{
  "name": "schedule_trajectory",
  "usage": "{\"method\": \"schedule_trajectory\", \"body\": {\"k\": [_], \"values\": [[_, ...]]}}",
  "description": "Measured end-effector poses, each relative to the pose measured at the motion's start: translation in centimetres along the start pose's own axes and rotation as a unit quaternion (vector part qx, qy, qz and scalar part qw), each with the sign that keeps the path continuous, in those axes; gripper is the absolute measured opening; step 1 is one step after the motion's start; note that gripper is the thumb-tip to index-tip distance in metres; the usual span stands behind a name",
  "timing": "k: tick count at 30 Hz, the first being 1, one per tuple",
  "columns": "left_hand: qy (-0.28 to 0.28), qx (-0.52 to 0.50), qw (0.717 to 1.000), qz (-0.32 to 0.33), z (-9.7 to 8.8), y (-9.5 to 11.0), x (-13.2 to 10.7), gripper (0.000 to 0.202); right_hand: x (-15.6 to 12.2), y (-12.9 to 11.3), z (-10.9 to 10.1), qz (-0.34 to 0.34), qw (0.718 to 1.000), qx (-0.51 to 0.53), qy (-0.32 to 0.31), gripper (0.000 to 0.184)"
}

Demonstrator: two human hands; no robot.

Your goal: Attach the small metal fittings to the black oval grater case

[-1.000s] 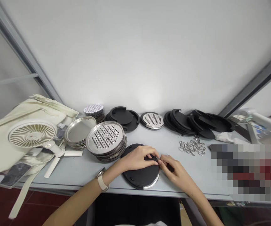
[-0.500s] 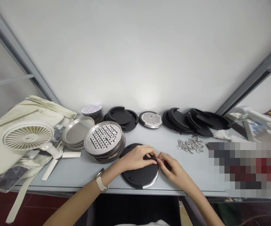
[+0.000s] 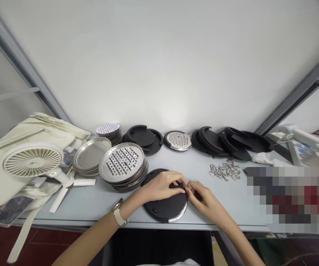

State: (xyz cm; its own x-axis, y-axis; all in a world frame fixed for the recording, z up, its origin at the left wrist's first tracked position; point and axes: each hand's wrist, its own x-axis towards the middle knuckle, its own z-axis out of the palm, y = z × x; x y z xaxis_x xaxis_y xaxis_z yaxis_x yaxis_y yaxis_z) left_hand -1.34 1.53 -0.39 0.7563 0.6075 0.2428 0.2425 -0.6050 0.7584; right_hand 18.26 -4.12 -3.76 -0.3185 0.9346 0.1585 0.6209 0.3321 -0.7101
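Left and right hands at the right edge of the black disc

Right hand (image 3: 205, 197): thumb and forefinger pinched on a small piece (image 3: 185, 187), too little to identify. Left hand (image 3: 163, 184): over the black disc (image 3: 165, 207), thumb and fingers curved, tips beside the right's; cannot tell whether they grip anything. Disc lies flat, a bright metal edge (image 3: 180, 216) showing at near right.

Progress (judged): this unit looks mostly together, the detail under the fingertips unfinished. Behind the disc, a perforated plate (image 3: 178, 140) seated in a black holder looks assembled. Seemingly left: stacked grater plates (image 3: 123, 162) just left of the disc, loose black holders (image 3: 212, 142) behind right, wire clips (image 3: 224, 170) to the right.
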Motion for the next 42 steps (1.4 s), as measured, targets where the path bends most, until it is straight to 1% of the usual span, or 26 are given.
{"method": "schedule_trajectory", "body": {"k": [5,10,19,27,29,32,35,37,42], "values": [[0.001,-0.008,1.0,-0.021,0.1,-0.1,0.1,0.016,-0.1,0.0,0.0,0.007,1.0,0.008,0.016,0.028],[0.001,-0.004,1.0,-0.024,0.2,-0.2,0.1,0.016,-0.1,0.1,-0.1,0.013,0.999,0.02,0.038,0.031],[-0.001,-0.006,1.0,-0.017,0.1,-0.1,-0.1,0.022,0.1,-0.9,-0.2,-0.018,1.0,0.008,0.009,0.03],[0.001,-0.009,1.0,-0.026,0.2,-0.1,0.1,0.023,0.2,-0.8,-0.1,-0.008,1.0,0.008,0.02,0.04],[0.001,-0.012,1.0,-0.026,0.2,-0.1,0.1,0.023,0.2,-0.7,-0.1,-0.002,1.0,0.004,0.024,0.039],[-0.002,-0.016,1.0,-0.026,0.2,-0.1,0.1,0.023,0.0,-0.4,-0.1,0.007,1.0,0.005,0.027,0.03],[-0.004,-0.019,0.999,-0.031,0.2,0.0,0.1,0.024,-0.1,-0.3,-0.2,-0.001,1.0,0.013,0.022,0.023],[-0.004,-0.021,0.999,-0.031,0.1,0.0,0.1,0.024,0.0,-0.2,-0.2,-0.009,1.0,0.009,0.016,0.023],[0.001,-0.019,1.0,-0.024,0.1,0.0,0.1,0.023,0.3,-0.1,0.0,-0.019,0.999,-0.026,0.006,0.031]]}}
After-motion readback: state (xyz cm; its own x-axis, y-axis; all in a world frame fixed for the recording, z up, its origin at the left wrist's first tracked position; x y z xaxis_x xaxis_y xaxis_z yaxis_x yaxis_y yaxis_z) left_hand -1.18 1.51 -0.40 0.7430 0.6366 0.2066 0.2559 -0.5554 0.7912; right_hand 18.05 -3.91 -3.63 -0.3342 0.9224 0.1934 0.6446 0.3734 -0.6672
